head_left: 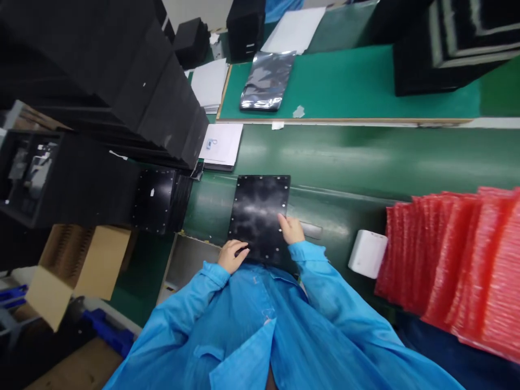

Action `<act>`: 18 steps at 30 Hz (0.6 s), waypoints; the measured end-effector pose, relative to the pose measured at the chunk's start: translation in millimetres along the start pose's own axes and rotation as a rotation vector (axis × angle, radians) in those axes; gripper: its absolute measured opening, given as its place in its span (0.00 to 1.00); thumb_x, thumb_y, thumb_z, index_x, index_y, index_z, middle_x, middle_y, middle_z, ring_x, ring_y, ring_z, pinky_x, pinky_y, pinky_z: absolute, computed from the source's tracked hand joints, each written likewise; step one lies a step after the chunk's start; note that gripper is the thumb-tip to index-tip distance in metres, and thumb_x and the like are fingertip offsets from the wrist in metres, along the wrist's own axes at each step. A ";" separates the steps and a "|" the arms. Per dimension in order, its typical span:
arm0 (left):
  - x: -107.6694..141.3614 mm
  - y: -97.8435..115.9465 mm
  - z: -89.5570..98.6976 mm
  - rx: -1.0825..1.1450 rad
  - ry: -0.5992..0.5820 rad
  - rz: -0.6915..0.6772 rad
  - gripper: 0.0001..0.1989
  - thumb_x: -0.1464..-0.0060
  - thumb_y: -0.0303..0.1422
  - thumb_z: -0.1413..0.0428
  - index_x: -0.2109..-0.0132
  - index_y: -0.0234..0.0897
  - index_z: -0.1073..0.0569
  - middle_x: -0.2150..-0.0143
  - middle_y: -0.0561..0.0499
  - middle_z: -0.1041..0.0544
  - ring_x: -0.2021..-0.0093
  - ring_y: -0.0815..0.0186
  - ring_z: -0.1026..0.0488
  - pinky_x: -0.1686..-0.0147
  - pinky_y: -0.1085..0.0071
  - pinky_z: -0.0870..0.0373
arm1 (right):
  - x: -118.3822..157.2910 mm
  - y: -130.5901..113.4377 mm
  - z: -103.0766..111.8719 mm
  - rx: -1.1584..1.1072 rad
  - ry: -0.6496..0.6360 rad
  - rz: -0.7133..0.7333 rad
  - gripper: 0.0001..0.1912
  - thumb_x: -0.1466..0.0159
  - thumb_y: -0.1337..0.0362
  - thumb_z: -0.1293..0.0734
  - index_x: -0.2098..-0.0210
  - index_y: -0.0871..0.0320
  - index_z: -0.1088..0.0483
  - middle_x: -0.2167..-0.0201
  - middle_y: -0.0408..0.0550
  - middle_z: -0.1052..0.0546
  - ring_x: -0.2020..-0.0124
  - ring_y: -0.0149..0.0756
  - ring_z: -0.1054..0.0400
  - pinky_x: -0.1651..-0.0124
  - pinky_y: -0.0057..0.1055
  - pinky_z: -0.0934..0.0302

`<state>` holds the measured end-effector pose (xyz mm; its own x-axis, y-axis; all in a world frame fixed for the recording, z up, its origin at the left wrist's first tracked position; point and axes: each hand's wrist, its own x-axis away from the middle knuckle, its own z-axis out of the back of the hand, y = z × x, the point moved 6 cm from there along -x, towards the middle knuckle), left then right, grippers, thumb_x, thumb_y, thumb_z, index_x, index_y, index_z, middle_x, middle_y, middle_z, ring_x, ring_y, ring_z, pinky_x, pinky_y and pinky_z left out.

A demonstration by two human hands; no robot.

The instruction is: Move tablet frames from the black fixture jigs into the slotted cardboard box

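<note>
A flat black panel [260, 214] with small light dots, which look like holes or screws, along its edges lies on the green table in front of my body. My left hand [233, 255] is at its lower left edge, fingers curled over onto the surface. My right hand [291, 229] grips the right edge, thumb on top and the other fingers mostly hidden. Just right of that hand lies a thin grey strip [311, 230]. The panel's near edge meets my blue coat.
Red bubble-wrap bags [439, 260] stand in a row at right, beside a white box-like object [368, 253]. Tall black stacks [162, 97] and more dotted black panels [156, 197] rise at left, above an open cardboard box [93, 260]. A silvery bag [268, 81] lies on the raised shelf.
</note>
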<state>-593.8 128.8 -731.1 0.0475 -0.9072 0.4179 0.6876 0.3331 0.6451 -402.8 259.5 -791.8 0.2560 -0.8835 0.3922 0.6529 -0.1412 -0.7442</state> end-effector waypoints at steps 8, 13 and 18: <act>2.9 -44.0 1.1 -0.321 -0.015 0.423 0.47 0.56 0.35 0.37 0.33 0.28 0.50 0.41 0.31 0.34 0.42 0.45 0.33 0.46 0.54 0.35 | -34.8 23.1 32.0 0.191 0.124 -0.111 0.25 0.43 0.40 0.38 0.78 0.55 0.30 0.72 0.57 0.24 0.65 0.47 0.30 0.62 0.39 0.39; -5.3 -48.7 -5.2 -0.279 -0.120 0.507 0.39 0.51 0.32 0.41 0.34 0.37 0.46 0.41 0.37 0.30 0.45 0.50 0.29 0.48 0.59 0.32 | -102.4 0.4 36.6 -0.240 0.262 0.044 0.25 0.39 0.44 0.42 0.58 0.59 0.30 0.51 0.60 0.26 0.55 0.43 0.32 0.51 0.36 0.39; -3.3 -47.2 -1.6 -0.340 -0.182 0.536 0.22 0.43 0.32 0.49 0.41 0.37 0.34 0.47 0.41 0.25 0.46 0.55 0.28 0.49 0.64 0.32 | -107.3 8.3 14.1 -0.307 0.354 -0.080 0.25 0.43 0.41 0.43 0.70 0.57 0.32 0.67 0.54 0.24 0.61 0.43 0.32 0.54 0.39 0.38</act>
<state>-625.2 115.6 -764.0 0.3439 -0.5704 0.7459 0.7949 0.5997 0.0921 -414.9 359.4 -832.4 -0.0803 -0.9549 0.2858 0.4061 -0.2932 -0.8655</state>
